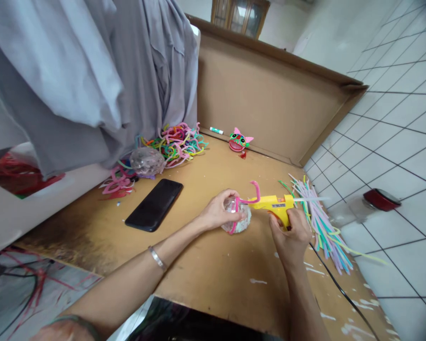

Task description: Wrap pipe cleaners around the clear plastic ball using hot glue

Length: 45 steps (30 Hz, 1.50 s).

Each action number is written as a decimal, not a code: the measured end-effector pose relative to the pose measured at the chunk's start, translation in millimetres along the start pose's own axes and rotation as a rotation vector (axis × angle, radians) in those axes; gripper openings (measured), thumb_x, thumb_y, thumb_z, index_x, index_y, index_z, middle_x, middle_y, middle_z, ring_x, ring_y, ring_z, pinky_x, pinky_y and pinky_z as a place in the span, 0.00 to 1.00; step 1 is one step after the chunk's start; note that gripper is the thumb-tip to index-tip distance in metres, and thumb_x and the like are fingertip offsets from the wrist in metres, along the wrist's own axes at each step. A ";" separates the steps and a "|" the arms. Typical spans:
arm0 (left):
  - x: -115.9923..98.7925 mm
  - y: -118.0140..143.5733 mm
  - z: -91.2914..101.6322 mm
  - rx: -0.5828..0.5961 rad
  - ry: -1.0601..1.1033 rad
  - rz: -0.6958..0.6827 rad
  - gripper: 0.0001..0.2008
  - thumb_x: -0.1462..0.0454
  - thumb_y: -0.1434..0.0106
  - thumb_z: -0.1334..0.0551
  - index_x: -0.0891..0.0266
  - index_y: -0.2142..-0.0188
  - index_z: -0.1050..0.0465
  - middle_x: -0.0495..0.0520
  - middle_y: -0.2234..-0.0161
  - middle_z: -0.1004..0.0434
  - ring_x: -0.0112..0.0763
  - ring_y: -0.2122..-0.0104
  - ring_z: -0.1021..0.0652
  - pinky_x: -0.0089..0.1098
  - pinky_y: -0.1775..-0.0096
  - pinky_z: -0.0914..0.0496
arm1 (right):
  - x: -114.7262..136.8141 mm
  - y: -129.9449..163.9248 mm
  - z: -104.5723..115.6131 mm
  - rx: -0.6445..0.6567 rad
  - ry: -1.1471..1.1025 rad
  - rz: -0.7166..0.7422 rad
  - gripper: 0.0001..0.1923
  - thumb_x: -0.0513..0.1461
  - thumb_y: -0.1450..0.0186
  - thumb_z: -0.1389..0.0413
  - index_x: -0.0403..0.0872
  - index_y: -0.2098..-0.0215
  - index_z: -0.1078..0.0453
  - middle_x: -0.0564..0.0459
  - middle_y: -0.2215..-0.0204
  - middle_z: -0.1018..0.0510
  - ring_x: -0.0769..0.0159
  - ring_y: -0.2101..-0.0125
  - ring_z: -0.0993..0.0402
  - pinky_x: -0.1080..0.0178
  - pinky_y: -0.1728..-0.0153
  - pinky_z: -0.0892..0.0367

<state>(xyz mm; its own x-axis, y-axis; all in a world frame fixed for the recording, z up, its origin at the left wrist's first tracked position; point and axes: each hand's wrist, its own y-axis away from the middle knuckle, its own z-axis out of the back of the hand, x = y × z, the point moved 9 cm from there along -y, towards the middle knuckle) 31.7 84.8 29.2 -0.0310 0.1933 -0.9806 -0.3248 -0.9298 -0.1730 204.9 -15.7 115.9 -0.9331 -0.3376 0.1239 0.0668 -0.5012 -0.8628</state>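
My left hand (220,209) is closed around a clear plastic ball (245,221), low over the table. A pink pipe cleaner (256,189) wraps part of the ball, and its free end curls up to the right. In my right hand (291,233) is a yellow hot glue gun (270,203), my fingers wrapped round its handle. The gun's nozzle points left and meets the ball's edge by the pink strand; whether they touch I cannot tell. A clear glue stick juts from the gun's rear.
A black phone (154,204) lies left of my hands. Behind it are a clear faceted ball (147,161) and tangled pipe cleaners (181,144). Straight pipe cleaners (324,222) lie at right, near a red-lidded jar (381,199). A small decorated animal face (239,141) stands by the cardboard (262,90).
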 end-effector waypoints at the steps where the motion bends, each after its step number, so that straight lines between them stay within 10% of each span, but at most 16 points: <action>1: -0.1 -0.3 -0.3 0.002 0.002 0.000 0.24 0.60 0.55 0.28 0.60 0.59 0.31 0.45 0.67 0.28 0.29 0.66 0.26 0.28 0.62 0.33 | -1.3 0.6 -1.4 0.005 0.008 -0.005 0.10 0.38 0.36 0.43 0.50 0.73 0.40 0.56 0.74 0.33 0.65 0.72 0.36 0.63 0.69 0.39; 19: 3.2 -1.3 -1.8 0.017 -0.010 -0.003 0.25 0.58 0.55 0.28 0.60 0.58 0.31 0.46 0.66 0.27 0.30 0.66 0.26 0.28 0.62 0.33 | -14.1 3.6 -7.1 0.014 -0.023 -0.137 0.11 0.42 0.37 0.42 0.50 0.73 0.39 0.56 0.75 0.34 0.66 0.73 0.37 0.64 0.70 0.40; 32: 3.5 -0.7 -0.2 0.011 -0.022 -0.021 0.25 0.58 0.54 0.29 0.61 0.57 0.31 0.48 0.64 0.27 0.32 0.64 0.25 0.30 0.60 0.31 | -110.2 40.8 -39.3 0.256 -0.020 -0.778 0.19 0.54 0.47 0.43 0.49 0.81 0.39 0.59 0.84 0.38 0.68 0.80 0.43 0.64 0.78 0.49; 45: -0.1 0.2 -1.4 0.014 -0.069 -0.029 0.24 0.56 0.54 0.29 0.60 0.59 0.32 0.48 0.65 0.27 0.34 0.63 0.26 0.30 0.60 0.32 | -135.5 61.4 -40.2 0.149 0.377 -0.547 0.23 0.57 0.44 0.43 0.46 0.73 0.32 0.45 0.76 0.27 0.54 0.71 0.30 0.57 0.70 0.36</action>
<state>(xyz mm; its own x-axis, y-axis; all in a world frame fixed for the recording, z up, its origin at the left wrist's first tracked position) 32.9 84.2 29.1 -0.0862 0.2415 -0.9666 -0.3399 -0.9191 -0.1993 321.2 31.3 26.5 -0.9041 0.2824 0.3207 -0.4267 -0.6343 -0.6447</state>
